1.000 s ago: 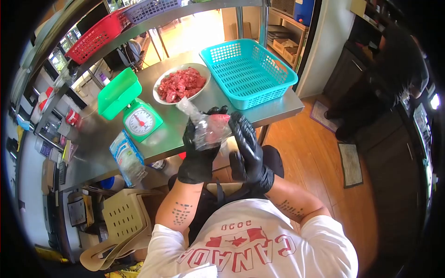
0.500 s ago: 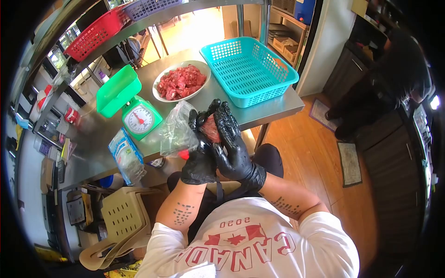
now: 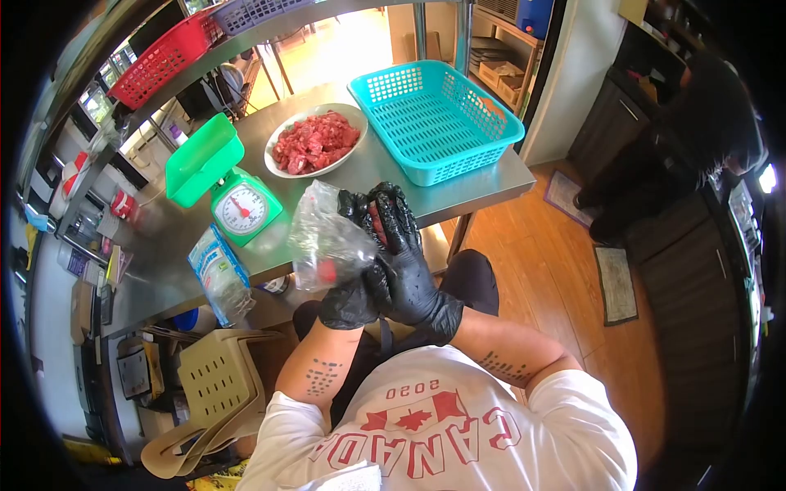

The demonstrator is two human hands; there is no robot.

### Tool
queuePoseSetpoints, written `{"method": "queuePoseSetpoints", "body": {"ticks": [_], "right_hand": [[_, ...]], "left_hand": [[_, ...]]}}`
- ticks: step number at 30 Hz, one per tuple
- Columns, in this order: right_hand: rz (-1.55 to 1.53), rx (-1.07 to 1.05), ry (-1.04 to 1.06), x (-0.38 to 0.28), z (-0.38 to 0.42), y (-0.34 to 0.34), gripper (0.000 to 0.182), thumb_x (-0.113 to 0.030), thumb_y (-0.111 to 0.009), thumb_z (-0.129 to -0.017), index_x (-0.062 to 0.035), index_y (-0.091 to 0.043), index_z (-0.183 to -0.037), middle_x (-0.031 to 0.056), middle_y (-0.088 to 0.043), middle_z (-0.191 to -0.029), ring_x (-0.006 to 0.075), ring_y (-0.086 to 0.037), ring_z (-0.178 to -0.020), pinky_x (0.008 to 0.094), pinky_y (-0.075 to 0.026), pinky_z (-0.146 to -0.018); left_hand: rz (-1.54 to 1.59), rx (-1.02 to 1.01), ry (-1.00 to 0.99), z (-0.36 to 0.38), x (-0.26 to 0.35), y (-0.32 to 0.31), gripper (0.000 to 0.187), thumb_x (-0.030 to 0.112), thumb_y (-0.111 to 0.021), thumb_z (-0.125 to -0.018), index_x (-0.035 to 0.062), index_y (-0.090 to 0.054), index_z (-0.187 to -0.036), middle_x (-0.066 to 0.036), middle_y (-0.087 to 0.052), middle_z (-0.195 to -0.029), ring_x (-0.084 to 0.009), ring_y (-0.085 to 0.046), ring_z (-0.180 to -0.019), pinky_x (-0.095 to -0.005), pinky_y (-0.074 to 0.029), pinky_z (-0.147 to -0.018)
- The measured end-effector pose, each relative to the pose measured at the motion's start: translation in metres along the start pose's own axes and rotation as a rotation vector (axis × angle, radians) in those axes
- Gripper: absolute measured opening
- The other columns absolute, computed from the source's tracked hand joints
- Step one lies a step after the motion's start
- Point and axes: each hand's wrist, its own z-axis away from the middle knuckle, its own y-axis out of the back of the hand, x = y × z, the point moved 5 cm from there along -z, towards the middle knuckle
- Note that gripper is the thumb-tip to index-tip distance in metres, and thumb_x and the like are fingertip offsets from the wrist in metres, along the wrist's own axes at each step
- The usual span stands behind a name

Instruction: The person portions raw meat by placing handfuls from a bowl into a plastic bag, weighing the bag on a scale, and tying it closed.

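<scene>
Both my hands wear black gloves and press together in front of me, at the near edge of the steel table. Between them is a clear plastic bag with red raw meat in it. My left hand is closed around the bag, partly hidden behind its loose plastic. My right hand is closed over the meat from the right, fingers together, covering most of it. A white bowl of raw meat pieces stands just beyond the hands.
On the steel table are a green kitchen scale, a turquoise basket and a blue-and-clear plastic packet at the edge. A beige chair stands at left. At right, a person in dark clothes stands by a counter.
My right hand has closed further over the meat, so less of it shows. The loose part of the bag has swung down across my left hand. The view has shifted slightly.
</scene>
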Motion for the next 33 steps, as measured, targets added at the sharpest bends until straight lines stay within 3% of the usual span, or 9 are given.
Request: {"method": "queuePoseSetpoints", "body": {"ticks": [6, 8, 11, 13, 18, 20, 22, 24, 33], "right_hand": [[-0.209, -0.002, -0.081, 0.018, 0.003, 0.015, 0.051, -0.015, -0.055, -0.085, 0.0022, -0.043, -0.132, 0.0246, -0.038, -0.137, 0.0384, -0.036, -0.127, 0.0453, -0.023, -0.107], [-0.745, 0.188, -0.333, 0.037, -0.004, 0.024, 0.042, -0.018, -0.06, -0.086, 0.0015, -0.052, -0.123, 0.014, -0.061, -0.112, 0.0195, -0.058, -0.103, 0.0331, -0.044, -0.089], [-0.838, 0.218, -0.573, 0.056, -0.03, 0.043, 0.042, -0.021, -0.062, -0.086, 0.0001, -0.055, -0.12, 0.0096, -0.062, -0.1, 0.0102, -0.056, -0.093, 0.0237, -0.048, -0.074], [-0.838, -0.571, -0.645, 0.055, -0.041, 0.032, 0.043, -0.025, -0.061, -0.086, -0.0003, -0.055, -0.121, 0.0074, -0.06, -0.096, 0.0094, -0.055, -0.087, 0.0211, -0.048, -0.068], [-1.144, -0.453, -0.49, 0.087, -0.053, 0.009, 0.029, -0.022, -0.05, -0.092, 0.0018, -0.06, -0.104, 0.0133, -0.064, -0.084, 0.0186, -0.06, -0.074, 0.0296, -0.048, -0.07], [-0.721, -0.457, -0.259, 0.093, -0.061, 0.005, 0.032, -0.025, -0.049, -0.093, 0.0028, -0.061, -0.103, 0.0183, -0.063, -0.085, 0.0214, -0.059, -0.071, 0.032, -0.047, -0.069], [-0.642, -0.433, -0.386, 0.072, -0.075, 0.009, 0.041, -0.029, -0.049, -0.095, 0.0034, -0.066, -0.077, 0.0103, -0.064, -0.072, 0.0159, -0.059, -0.073, 0.03, -0.046, -0.073], [-0.746, -0.359, -0.481, 0.076, -0.078, 0.006, 0.047, -0.032, -0.048, -0.096, 0.0034, -0.066, -0.071, 0.011, -0.063, -0.066, 0.0174, -0.057, -0.065, 0.0311, -0.044, -0.066], [-0.722, -0.356, -0.489, 0.093, -0.089, -0.01, 0.045, -0.034, -0.049, -0.095, 0.0021, -0.063, -0.072, 0.0104, -0.061, -0.064, 0.0168, -0.057, -0.062, 0.0316, -0.046, -0.066]], "left_hand": [[0.138, -0.063, 0.159, -0.024, 0.018, 0.0, 0.034, 0.027, -0.034, -0.099, 0.0063, -0.052, -0.121, -0.012, -0.055, -0.122, -0.0247, -0.047, -0.115, -0.0391, -0.031, -0.106], [-1.322, 0.032, -0.213, -0.02, 0.039, 0.008, 0.035, 0.029, -0.038, -0.098, 0.0025, -0.054, -0.115, -0.014, -0.058, -0.116, -0.0235, -0.053, -0.107, -0.0394, -0.037, -0.099], [-1.593, -0.059, -0.27, -0.022, 0.055, -0.007, 0.041, 0.033, -0.053, -0.09, 0.0022, -0.052, -0.117, -0.014, -0.058, -0.112, -0.0227, -0.056, -0.104, -0.0387, -0.041, -0.095], [-1.877, -0.115, -0.384, -0.024, 0.057, -0.011, 0.055, 0.038, -0.066, -0.081, 0.0021, -0.05, -0.12, -0.013, -0.058, -0.109, -0.0227, -0.056, -0.104, -0.0381, -0.044, -0.092], [-1.619, -0.577, -0.171, -0.016, 0.033, -0.032, 0.029, 0.015, -0.048, -0.093, -0.002, -0.056, -0.115, -0.015, -0.058, -0.117, -0.0237, -0.056, -0.107, -0.0361, -0.041, -0.096], [-0.492, -0.042, 0.517, -0.016, 0.007, 0.001, 0.027, 0.01, -0.042, -0.095, -0.0024, -0.056, -0.115, -0.015, -0.058, -0.118, -0.0237, -0.057, -0.105, -0.0353, -0.043, -0.094], [-0.84, -0.295, 0.42, -0.014, 0.012, -0.03, 0.028, 0.008, -0.037, -0.098, -0.0047, -0.052, -0.118, -0.015, -0.057, -0.119, -0.0226, -0.058, -0.105, -0.0337, -0.045, -0.093], [-0.068, 0.032, 0.648, -0.001, -0.004, -0.026, 0.028, 0.009, -0.037, -0.098, -0.006, -0.052, -0.117, -0.015, -0.059, -0.117, -0.0229, -0.059, -0.105, -0.0332, -0.046, -0.093], [-0.132, -0.047, 0.736, 0.025, -0.012, -0.043, 0.033, 0.015, -0.041, -0.098, -0.0107, -0.05, -0.117, -0.02, -0.058, -0.116, -0.0259, -0.057, -0.108, -0.0349, -0.043, -0.098]]}}
